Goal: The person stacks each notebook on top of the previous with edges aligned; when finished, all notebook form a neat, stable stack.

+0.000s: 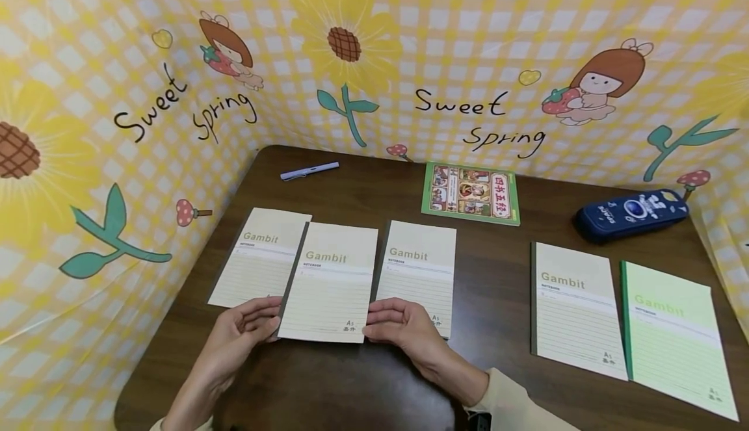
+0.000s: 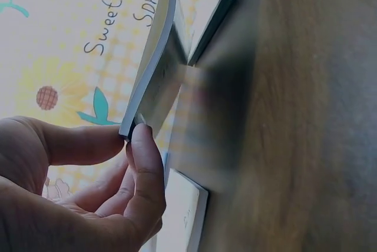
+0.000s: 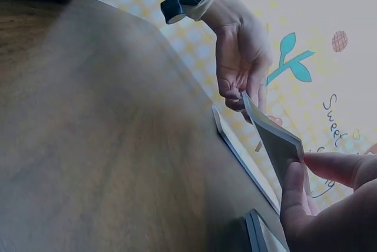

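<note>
A cream Gambit notebook (image 1: 330,281) with a dark spine is held above the table by both hands. My left hand (image 1: 240,333) pinches its lower left corner, thumb on the cover side and fingers beneath, as the left wrist view shows the hand (image 2: 112,181) and the bent notebook edge (image 2: 147,81). At the lower right corner my right hand (image 1: 406,333) pinches it between thumb and fingers. Two similar notebooks lie on the table behind, one to the left (image 1: 257,255) and one to the right (image 1: 418,268), each partly covered by a hand or the held notebook.
On the right lie another cream notebook (image 1: 576,307) and a green-tinted notebook (image 1: 679,333). Behind them is a dark blue case (image 1: 632,215). A green picture book (image 1: 471,192) and a lavender pen (image 1: 309,171) lie near the back. Yellow checked cloth (image 1: 374,119) borders the brown table (image 1: 328,385).
</note>
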### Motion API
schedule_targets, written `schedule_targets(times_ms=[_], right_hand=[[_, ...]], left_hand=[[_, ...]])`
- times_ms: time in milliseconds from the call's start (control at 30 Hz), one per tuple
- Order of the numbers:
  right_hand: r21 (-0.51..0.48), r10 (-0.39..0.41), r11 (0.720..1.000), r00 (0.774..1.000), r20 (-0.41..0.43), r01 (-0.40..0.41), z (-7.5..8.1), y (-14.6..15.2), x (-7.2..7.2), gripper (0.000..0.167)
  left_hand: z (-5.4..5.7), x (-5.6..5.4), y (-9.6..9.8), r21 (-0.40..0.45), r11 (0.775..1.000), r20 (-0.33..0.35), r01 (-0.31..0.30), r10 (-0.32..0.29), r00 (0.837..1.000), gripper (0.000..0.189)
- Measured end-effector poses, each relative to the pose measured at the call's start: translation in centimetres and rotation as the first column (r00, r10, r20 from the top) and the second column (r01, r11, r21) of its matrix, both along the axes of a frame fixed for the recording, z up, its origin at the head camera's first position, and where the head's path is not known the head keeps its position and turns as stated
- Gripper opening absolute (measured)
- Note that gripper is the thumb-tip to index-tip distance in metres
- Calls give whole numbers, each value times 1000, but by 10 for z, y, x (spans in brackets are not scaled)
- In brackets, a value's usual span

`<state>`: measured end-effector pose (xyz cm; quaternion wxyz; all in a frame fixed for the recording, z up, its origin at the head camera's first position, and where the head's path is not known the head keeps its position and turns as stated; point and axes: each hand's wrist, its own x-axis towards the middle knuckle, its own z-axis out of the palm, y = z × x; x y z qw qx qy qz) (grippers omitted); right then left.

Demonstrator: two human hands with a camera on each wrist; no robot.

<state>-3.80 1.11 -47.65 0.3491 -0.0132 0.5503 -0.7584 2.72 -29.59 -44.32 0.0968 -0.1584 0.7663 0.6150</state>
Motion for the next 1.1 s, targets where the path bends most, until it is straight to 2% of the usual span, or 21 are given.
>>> schedule_targets(times_ms=[333,500,633,833,1100], right_hand=[[50,-58,997,997,-56,61,-2,23,-3,52],[98,-97,989,991,-96,107,-6,41,-4,55],[136,-143,978,985,-98,156,-8,57,-7,56],[188,-169,964,980,-107,187,-5,84,-9,58],[296,-200,923,963,-179,246,-3,108,-10,53]], left_hand=[[2,-20,21,14,998,-53,66,-65,996,45],[-2,-32,39,45,993,-71,109,-105,992,44],[-7,-41,57,54,988,-90,145,-140,986,43],[-13,-53,82,-14,983,-82,183,-184,980,42],[-23,-64,108,-51,969,-95,241,-245,965,42]])
